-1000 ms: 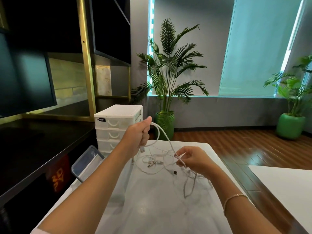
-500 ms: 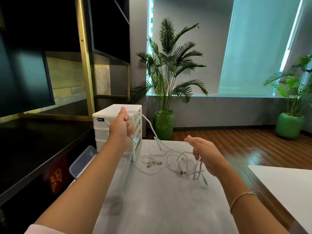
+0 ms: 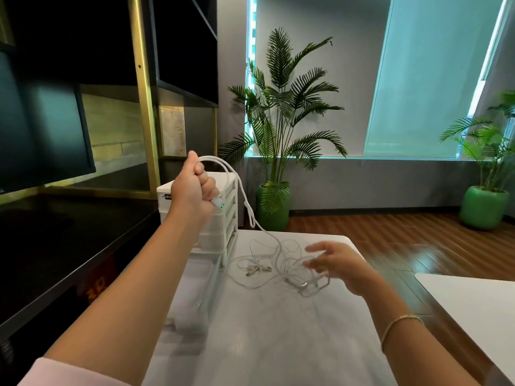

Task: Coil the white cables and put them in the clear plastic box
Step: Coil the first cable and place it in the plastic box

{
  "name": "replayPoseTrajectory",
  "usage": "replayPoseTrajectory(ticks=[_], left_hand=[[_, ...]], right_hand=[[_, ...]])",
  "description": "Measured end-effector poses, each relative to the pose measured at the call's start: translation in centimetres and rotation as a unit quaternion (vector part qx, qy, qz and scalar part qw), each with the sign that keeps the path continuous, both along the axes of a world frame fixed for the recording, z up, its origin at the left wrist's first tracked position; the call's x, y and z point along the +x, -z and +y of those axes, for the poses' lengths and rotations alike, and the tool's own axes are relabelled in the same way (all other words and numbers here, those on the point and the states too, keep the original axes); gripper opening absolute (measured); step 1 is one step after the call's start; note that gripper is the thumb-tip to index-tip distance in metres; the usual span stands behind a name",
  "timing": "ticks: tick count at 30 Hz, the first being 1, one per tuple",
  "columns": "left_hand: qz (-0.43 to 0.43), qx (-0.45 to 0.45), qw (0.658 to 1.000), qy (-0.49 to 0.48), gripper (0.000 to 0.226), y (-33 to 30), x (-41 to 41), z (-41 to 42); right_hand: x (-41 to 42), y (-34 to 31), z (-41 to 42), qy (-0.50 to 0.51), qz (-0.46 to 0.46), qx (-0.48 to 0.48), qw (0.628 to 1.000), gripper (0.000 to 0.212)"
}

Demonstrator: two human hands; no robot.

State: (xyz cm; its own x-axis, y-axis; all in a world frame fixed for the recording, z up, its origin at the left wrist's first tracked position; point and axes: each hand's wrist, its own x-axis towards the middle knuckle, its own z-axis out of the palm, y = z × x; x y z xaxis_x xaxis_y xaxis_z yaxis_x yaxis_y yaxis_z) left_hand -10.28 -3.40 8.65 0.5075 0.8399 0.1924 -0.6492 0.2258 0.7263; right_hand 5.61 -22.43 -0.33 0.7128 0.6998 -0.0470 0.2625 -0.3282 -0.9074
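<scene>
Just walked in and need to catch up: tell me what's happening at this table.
A person is sorting white cables. The left hand grips one white cable raised above the table, its length trailing into the tangled cables. The right hand, fingers spread, reaches at the tangle. Nothing is coiled yet.

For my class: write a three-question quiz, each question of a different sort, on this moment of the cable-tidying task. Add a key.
1. True or false: the left hand grips a white cable raised above the table.
2. Multiple choice: the right hand is
A. gripping a plug
B. open over the tangle of cables
C. resting on the white drawer unit
3. Fill in: the tangle lies on the table to the ____ of the white drawer unit, as the camera sees it.

Key
1. True
2. B
3. right
</scene>
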Motion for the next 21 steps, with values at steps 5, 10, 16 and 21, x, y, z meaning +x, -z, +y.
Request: replayPoseTrajectory(ticks=[5,10,16,21], left_hand=[[-0.04,0.042,0.997,0.051,0.045,-2.0,0.3,-1.3],[-0.069,0.068,0.987,0.126,0.046,-3.2,1.0,-3.1],[-0.096,0.068,0.979,0.166,0.048,-4.2,1.1,-4.0],[-0.101,0.063,0.977,0.177,0.049,-4.1,1.0,-3.5]], right_hand=[[-0.6,0.1,0.7,-0.072,-0.139,-0.311,0.937,0.042],[-1.0,0.5,3.5,-0.003,-0.184,-0.202,0.962,0.056],[-2.3,2.1,6.0,0.114,-0.241,-0.126,0.956,0.054],[-2.2,0.5,7.1,0.111,-0.245,-0.089,0.959,0.034]])
